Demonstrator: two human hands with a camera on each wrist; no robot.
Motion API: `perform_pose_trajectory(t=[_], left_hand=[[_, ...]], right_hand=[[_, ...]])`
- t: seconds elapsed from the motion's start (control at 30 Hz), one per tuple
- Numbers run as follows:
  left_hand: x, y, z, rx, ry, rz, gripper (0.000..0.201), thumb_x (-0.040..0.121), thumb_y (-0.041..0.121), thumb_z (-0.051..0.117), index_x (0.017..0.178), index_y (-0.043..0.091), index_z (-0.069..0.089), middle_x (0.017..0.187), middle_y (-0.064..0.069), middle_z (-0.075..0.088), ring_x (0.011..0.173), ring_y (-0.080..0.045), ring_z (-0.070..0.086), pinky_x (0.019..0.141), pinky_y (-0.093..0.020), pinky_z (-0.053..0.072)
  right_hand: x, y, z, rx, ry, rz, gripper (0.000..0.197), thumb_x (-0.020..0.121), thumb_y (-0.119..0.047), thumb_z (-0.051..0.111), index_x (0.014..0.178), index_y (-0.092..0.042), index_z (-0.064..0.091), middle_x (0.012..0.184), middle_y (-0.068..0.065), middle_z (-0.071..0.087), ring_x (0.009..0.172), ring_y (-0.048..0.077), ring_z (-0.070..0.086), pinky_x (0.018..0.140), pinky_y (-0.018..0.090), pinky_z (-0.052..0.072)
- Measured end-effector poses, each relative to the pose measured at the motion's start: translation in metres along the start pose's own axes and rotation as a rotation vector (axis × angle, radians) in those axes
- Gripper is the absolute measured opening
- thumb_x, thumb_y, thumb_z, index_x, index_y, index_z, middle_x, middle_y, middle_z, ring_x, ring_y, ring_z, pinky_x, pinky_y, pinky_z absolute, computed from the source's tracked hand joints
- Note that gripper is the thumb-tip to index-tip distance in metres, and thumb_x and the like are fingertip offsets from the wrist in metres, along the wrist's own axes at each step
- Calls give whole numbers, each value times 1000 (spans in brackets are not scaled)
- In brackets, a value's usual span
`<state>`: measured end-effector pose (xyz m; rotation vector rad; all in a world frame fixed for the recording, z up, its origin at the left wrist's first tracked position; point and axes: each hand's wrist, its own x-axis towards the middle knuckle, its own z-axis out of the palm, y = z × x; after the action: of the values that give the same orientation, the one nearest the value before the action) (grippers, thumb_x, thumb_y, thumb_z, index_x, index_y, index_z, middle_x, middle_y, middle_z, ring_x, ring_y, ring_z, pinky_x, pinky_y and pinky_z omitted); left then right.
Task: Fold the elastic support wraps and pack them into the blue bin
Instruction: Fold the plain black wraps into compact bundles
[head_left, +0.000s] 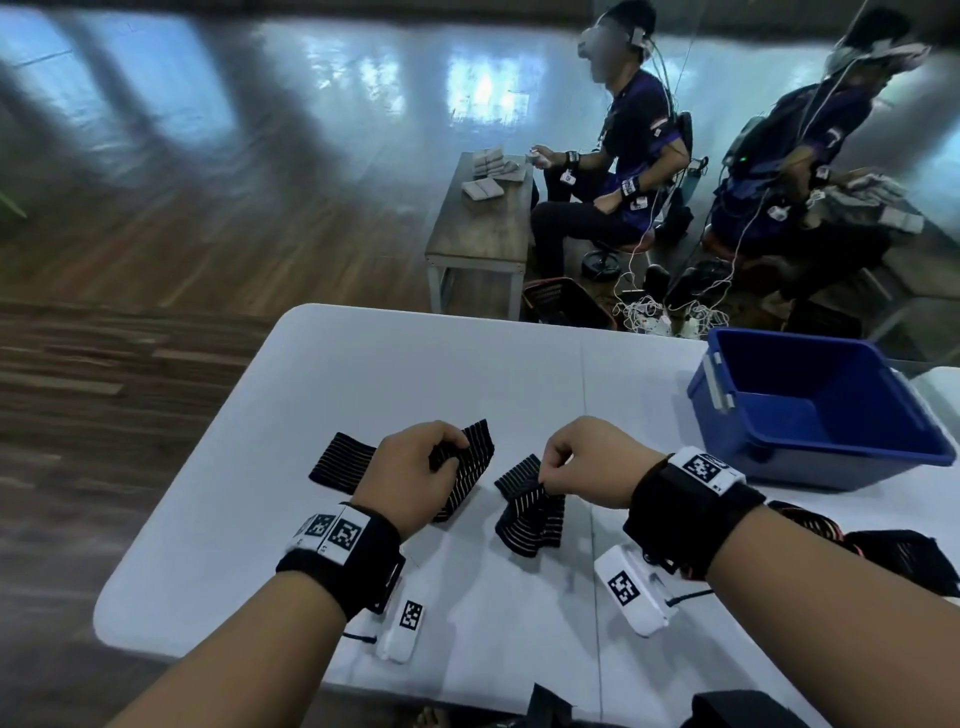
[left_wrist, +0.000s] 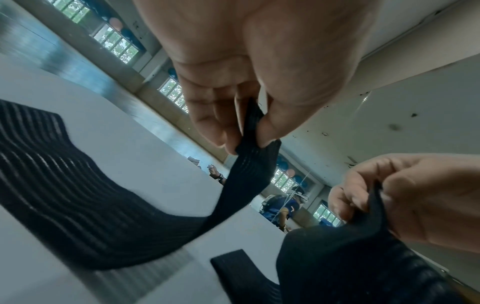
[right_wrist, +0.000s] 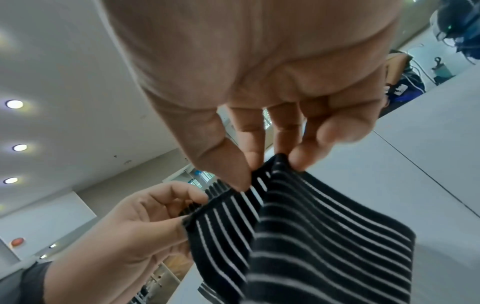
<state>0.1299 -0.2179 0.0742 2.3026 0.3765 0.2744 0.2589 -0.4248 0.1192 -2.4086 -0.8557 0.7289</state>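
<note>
On the white table (head_left: 363, 364) my left hand (head_left: 452, 453) pinches a black elastic wrap with thin white stripes (head_left: 475, 441); its far end lies flat to the left. My right hand (head_left: 550, 470) pinches a bunched fold of striped wrap (head_left: 530, 519) just above the table. I cannot tell whether both hands hold one band. In the left wrist view the left hand (left_wrist: 246, 142) pinches the strip (left_wrist: 78, 205) between thumb and fingers. In the right wrist view the right hand (right_wrist: 267, 170) pinches the fabric's (right_wrist: 311, 226) edge, with the left hand (right_wrist: 192, 207) gripping beside it. The blue bin (head_left: 810, 415) stands at the right, nothing visible inside.
A dark pile of more wraps (head_left: 904, 556) lies at the right edge, near my right forearm. Beyond the table two seated people work at a wooden table (head_left: 483, 228). A black basket (head_left: 566, 301) and cables sit on the floor.
</note>
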Motion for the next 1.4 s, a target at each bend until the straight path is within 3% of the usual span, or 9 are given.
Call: perform_pose_trajectory(t=[0.07,0.27,0.4,0.53,0.8,0.97,1.13,1.27,1.4], left_hand=[[-2,14,8,9,-12,20,26,87,12,66,101,33,69,92,20,68,86,3,64,78,-12,46],[-3,59,12,-26,-1,86,32,83,7,64,106,28,71,95,20,71,87,2,65,81,-16,52],[-3,88,1,-93,8,135,42,76,-1,64,107,26,74,95,18,74,87,1,68,79,-13,50],[-5,108,-9,-223,-1,130,44,70,9,56,107,24,75,98,12,75,93,-9,71,79,-28,58],[-6,121,-7,-216,79,191,24,88,11,65,104,24,77,92,12,77,89,-11,73,83,-35,59],[-5,122,-5,-291,79,174,25,94,2,63,106,20,76,90,6,77,84,-12,73,77,-40,62],[-5,128,-10,-414,80,185,20,94,-3,60,97,16,66,81,-2,74,74,-18,71,66,-31,58],[-3,129,-17,-457,91,221,21,95,-1,58,92,18,66,79,-6,69,73,-23,67,66,-45,59],[1,128,-23,-429,94,237,24,95,0,58,90,22,67,78,-2,69,72,-22,67,66,-51,59]], right_hand=[[-7,4,-4,39,21,-38,10,80,-17,63,74,-10,67,78,4,71,63,9,57,63,33,53],[-19,5,-22,184,198,-221,15,85,-18,71,79,-31,69,74,-15,67,73,-1,60,72,19,47],[-24,1,-37,346,341,-250,12,80,-18,80,77,-26,73,71,-12,70,72,5,65,73,25,54],[-29,-3,-45,441,358,-294,12,79,-11,81,77,-21,74,66,-12,69,65,4,64,67,24,51],[-35,-10,-46,491,458,-336,11,77,-15,80,77,-25,75,73,-7,74,72,13,70,75,40,60],[-41,-14,-45,564,516,-306,15,78,-15,81,73,-27,73,71,-7,72,68,11,68,71,34,59],[-43,-19,-45,612,626,-280,18,80,-11,79,79,-24,67,74,-7,67,60,4,56,65,25,51],[-49,-17,-44,542,615,-306,23,82,-12,76,81,-24,56,89,-6,65,73,2,60,66,17,45],[-53,-17,-40,553,544,-341,25,81,-7,78,79,-25,61,73,-12,61,65,0,56,65,19,46]])
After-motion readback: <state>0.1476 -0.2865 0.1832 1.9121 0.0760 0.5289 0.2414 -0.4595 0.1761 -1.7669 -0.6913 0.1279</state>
